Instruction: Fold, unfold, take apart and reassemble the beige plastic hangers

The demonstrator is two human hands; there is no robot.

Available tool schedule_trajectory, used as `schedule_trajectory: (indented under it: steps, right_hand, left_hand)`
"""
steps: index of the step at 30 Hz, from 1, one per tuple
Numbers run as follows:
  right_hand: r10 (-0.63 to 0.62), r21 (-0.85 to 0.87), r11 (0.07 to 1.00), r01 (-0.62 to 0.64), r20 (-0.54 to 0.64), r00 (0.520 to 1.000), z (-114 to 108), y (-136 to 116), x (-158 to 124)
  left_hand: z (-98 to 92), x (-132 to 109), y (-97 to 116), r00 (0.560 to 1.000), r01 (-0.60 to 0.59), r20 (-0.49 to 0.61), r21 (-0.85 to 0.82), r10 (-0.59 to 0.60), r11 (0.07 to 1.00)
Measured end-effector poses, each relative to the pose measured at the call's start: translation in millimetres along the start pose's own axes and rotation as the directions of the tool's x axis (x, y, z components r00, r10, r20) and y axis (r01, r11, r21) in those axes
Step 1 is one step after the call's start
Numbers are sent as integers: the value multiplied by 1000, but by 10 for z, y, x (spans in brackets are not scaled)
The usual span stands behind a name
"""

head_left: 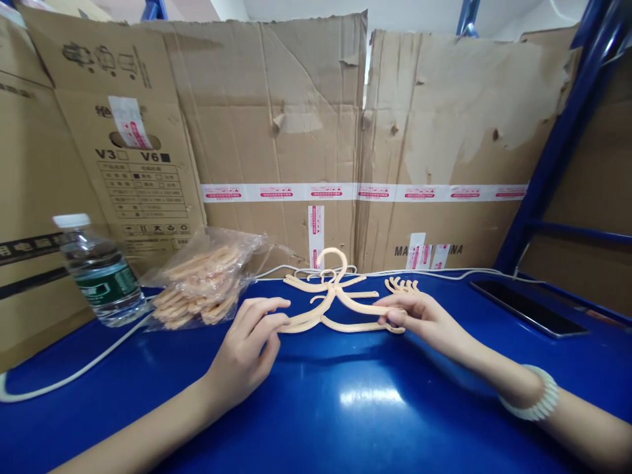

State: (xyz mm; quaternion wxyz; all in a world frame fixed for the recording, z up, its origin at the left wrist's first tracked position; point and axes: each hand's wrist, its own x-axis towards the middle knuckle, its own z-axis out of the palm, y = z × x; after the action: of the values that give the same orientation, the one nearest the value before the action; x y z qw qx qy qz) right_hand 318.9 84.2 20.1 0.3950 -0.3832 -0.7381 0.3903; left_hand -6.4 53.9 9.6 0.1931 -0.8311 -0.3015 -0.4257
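Note:
A cream plastic hanger [340, 304] with a curved hook lies over a few more hangers on the glossy blue table [345, 401]. My left hand [249, 349] pinches its left arm end with fingers curled. My right hand [419, 316] grips the right arm end. A white beaded bracelet [536, 395] is on my right wrist. A small cream part with several prongs [402, 285] lies just behind my right hand.
A clear plastic bag of cream hangers [202, 280] and a water bottle [99, 270] lie at the left. A white cable [74, 375] runs across the table. A dark phone [523, 306] lies at the right. Cardboard boxes [276, 131] wall the back; blue shelf frame [557, 151] stands right.

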Motion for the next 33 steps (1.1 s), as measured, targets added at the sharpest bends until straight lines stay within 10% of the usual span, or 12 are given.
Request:
schedule_trajectory:
  steps: [8,18,27,33]
  right_hand:
    - [-40,-114,992,49,85,996,98,-46,-38]
    - [-230,-689,720,86,-120,966,-843,402,210]
    - [-219,-715,688,120,-48,974,-775,515,230]
    - [-317,-617,783,79,-287,904,-749,395,204]
  left_hand:
    - [134,-105,25,943,106,326,-88,-72,990]
    - [141,-118,23,932,172,345,-145,-113,974]
    - [157,-119,-18,934,130,350,-134,-76,982]
    - [128,-125,0,919,169,380,-146,-102,975]
